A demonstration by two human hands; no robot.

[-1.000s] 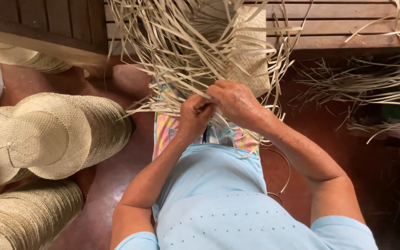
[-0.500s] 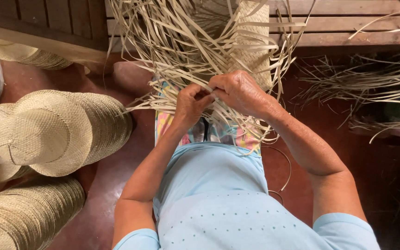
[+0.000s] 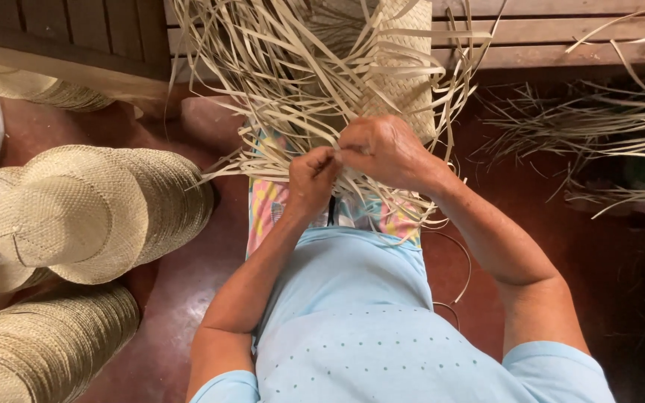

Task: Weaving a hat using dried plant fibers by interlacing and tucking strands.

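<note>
On the person's lap sits the half-woven straw piece, loose straw strips fanning out above both hands. Left hand pinches a strip tight; right hand is closed over more strips just beside it. Best to pull each strip snug and flat. Left of the weave, finished straw hats are stacked.
</note>
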